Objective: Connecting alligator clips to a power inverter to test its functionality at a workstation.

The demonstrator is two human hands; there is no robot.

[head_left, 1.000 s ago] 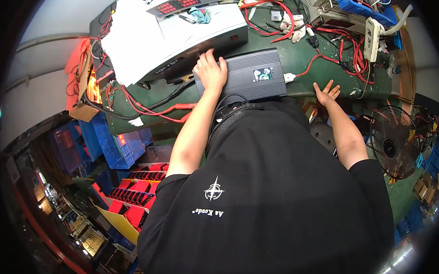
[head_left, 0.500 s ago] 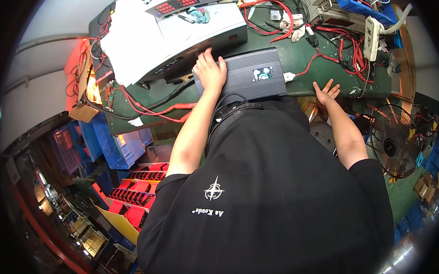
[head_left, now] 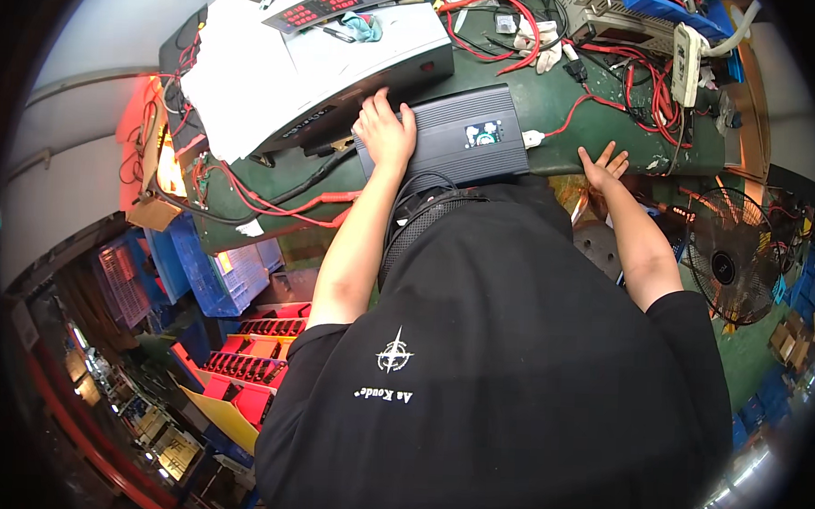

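A black ribbed metal box lies on the green bench, with a small lit screen on its top. My left hand rests flat over the box's left end, its fingers stretched toward the far edge. A white plug with a red lead sits at the box's right end. Thick black and red cables run to the left end, partly hidden by my left forearm. Farther right, my right hand lies with spread fingers at the bench's near edge, holding nothing.
Behind the box stands a large white-topped instrument with a red-digit display unit on it. A tangle of red leads and a white power strip lie at right. A black fan stands beyond the bench. Blue crates are at left.
The whole view has shifted very slightly. The red digits on the display unit differ. Both hands keep their places, the left on the box and the right at the bench edge.
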